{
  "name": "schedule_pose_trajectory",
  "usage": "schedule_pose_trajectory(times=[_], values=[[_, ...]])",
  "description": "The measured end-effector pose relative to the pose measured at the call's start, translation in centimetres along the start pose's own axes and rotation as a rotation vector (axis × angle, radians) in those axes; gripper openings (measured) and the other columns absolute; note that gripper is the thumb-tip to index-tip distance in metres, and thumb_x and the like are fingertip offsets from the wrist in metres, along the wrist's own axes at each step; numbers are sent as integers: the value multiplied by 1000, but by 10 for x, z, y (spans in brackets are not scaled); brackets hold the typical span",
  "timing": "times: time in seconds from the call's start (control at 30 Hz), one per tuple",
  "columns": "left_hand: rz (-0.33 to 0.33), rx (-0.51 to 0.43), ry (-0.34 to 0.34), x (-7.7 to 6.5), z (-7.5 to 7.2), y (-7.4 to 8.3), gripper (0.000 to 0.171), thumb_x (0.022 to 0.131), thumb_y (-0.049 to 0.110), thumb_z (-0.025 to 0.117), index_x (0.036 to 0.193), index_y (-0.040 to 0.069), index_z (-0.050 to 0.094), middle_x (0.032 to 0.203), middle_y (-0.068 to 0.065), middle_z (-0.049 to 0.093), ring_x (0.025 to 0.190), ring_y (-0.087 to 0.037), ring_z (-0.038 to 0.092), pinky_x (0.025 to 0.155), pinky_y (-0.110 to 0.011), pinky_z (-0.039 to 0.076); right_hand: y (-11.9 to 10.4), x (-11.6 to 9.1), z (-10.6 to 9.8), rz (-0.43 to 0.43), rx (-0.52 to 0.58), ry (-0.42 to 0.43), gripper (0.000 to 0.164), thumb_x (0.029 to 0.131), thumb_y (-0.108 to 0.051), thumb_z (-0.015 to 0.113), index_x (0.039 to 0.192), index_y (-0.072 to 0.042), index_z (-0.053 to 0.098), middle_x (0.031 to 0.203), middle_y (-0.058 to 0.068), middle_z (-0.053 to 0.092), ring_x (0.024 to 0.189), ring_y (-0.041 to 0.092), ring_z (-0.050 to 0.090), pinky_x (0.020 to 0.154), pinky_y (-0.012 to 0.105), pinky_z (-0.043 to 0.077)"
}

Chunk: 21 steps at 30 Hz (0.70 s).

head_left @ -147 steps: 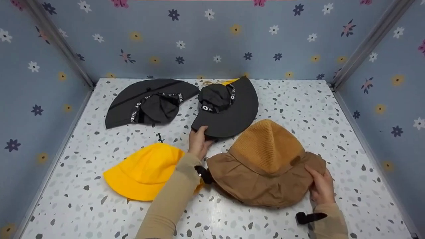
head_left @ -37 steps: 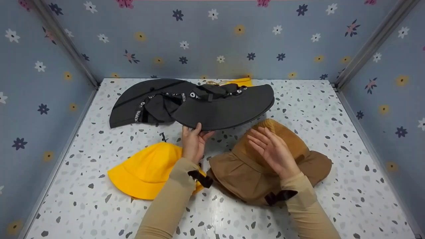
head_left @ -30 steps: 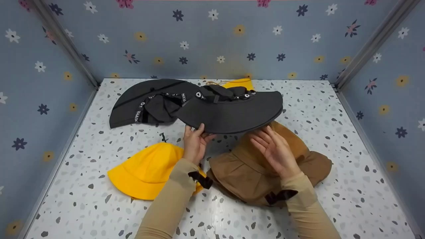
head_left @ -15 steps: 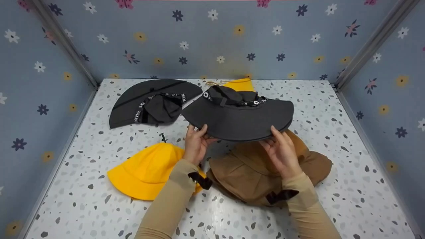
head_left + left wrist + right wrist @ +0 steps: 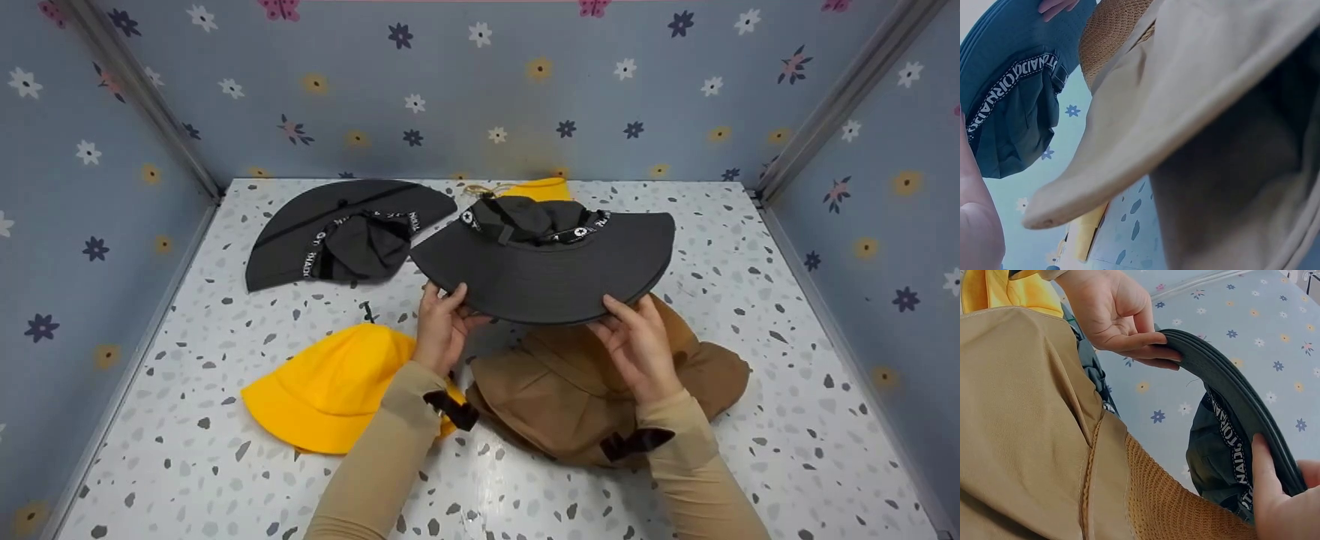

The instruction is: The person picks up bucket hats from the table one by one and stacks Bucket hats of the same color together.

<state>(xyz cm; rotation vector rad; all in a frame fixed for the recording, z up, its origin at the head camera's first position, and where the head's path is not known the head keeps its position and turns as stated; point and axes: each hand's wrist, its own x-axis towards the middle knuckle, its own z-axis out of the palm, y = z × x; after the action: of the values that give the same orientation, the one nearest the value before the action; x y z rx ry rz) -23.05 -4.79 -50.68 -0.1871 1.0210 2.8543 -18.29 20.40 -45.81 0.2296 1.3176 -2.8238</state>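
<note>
A dark grey wide-brim hat (image 5: 555, 277) with a lettered band is held up off the table, its brim tilted toward me. My left hand (image 5: 444, 326) pinches the brim's front left edge, thumb on top and fingers beneath. At the front right my right hand (image 5: 636, 345) grips the same brim. In the right wrist view the brim (image 5: 1230, 394) appears edge-on as several layers between both hands. Under my right hand lies a brown bucket hat (image 5: 540, 397) with a tan ribbed crown, partly covered. A yellow bucket hat (image 5: 330, 390) sits by my left forearm.
Another dark grey wide-brim hat (image 5: 352, 232) lies at the back left. Behind the held hat, a yellow piece (image 5: 544, 189) with a cord shows near the back wall. Flowered panels (image 5: 480, 90) enclose the speckled table (image 5: 187, 480) on three sides.
My right hand let go of the brown hat and took hold of the dark hat's brim. The dark hat has been lifted and brought right and toward me, clear of the other dark hat.
</note>
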Motion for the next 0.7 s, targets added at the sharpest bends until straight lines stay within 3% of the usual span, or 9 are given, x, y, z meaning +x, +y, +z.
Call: schedule_pose_trajectory(times=[0.23,0.47,0.7], values=[[-3,-37,5,0,-2,2,43,105,8,43,147,9,37,104,-10,71,78,-24,74,64,-39,62,4,0,2,-2,32,16,44,99,9,47,138,-12,42,101,7,71,86,21,74,76,34,61],[-27,-27,25,-3,2,6,46,105,18,48,149,12,37,116,-8,68,94,-21,72,76,-38,62,11,1,8,-30,71,38,51,97,15,46,138,-15,42,107,8,70,90,22,74,76,37,62],[19,11,0,-7,10,4,63,99,5,57,154,20,30,132,-9,56,104,-20,68,87,-36,59,21,2,14,-38,74,59,49,96,16,45,133,-16,44,106,7,67,87,21,73,73,36,62]])
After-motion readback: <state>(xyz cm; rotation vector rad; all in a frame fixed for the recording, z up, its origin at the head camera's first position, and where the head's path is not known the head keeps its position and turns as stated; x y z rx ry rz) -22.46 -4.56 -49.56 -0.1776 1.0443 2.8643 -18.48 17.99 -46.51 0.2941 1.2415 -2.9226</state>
